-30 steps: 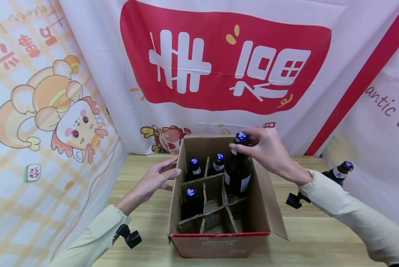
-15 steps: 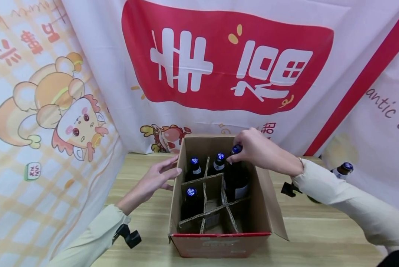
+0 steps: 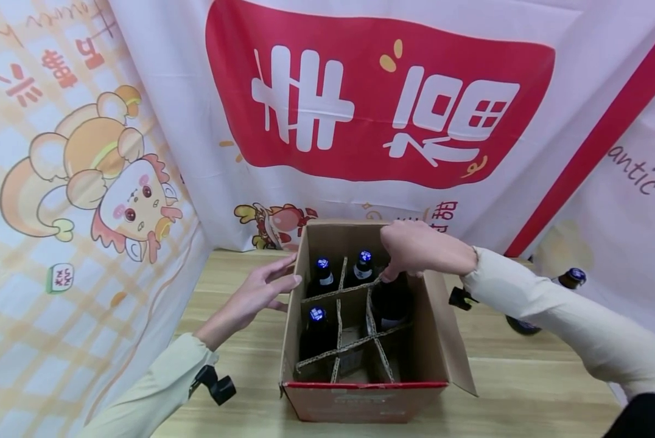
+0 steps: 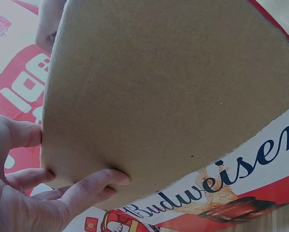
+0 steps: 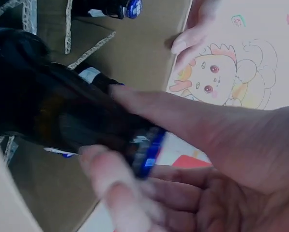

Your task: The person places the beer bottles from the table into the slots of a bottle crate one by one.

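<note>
A cardboard box (image 3: 366, 401) stands open-topped on the table, split into compartments by cardboard dividers (image 3: 355, 291). My right hand (image 3: 423, 246) reaches over its back right corner and grips a dark beer bottle (image 3: 391, 301) by the neck, the bottle low inside the back right compartment. Thumb and fingers lie on either side of the neck, just below the blue cap (image 5: 151, 152), in the right wrist view. My left hand (image 3: 253, 298) touches the box's left side, fingertips against the brown cardboard (image 4: 159, 96) near its corner.
Three other capped bottles stand in the box: one at back left (image 3: 323, 274), one at back middle (image 3: 363, 267), one at middle left (image 3: 316, 328). Another bottle (image 3: 571, 278) stands on the table at right, partly behind my sleeve. A cardboard flap (image 3: 456, 340) juts out at right.
My right hand has lowered the bottle deeper into the back right compartment, its wrist shifting left and its fingers now hiding the cap in the head view. The left hand stays put.
</note>
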`<state>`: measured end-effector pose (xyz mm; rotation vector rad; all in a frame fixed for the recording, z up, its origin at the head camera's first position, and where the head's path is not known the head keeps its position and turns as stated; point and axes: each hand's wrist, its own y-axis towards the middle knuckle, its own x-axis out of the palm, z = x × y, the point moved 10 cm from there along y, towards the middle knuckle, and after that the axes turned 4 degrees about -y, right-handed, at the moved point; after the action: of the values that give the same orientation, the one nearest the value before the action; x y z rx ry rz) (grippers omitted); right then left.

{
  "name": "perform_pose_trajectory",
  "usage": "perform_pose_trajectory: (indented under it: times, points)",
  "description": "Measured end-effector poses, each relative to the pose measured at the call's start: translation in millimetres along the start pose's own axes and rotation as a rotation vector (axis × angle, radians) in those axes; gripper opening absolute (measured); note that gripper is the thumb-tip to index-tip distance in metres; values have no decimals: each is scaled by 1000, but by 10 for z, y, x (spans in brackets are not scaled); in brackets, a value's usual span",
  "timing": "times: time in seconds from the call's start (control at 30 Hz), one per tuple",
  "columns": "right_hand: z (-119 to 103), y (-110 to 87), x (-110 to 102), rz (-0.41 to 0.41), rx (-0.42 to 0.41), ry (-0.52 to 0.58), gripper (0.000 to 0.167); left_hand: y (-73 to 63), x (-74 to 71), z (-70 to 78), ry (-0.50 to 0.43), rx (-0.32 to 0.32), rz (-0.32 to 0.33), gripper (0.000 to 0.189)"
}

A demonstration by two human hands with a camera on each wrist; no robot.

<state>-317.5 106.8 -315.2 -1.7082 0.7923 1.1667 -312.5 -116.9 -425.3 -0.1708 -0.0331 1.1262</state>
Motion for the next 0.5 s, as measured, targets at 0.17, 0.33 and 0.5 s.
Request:
perform_pose_trajectory:
  times: [0.17,0.33,0.5]
  points:
    - [-6,121,154,-142,36,-32,25,17,-1,32,5,0,5,71]
    - [27,231,389,-276,85,-136,23,19,31,26,-2,3,-2,71]
    - [48,312,530,-327,88,-143,16,4,21,10,4,-7,10,71]
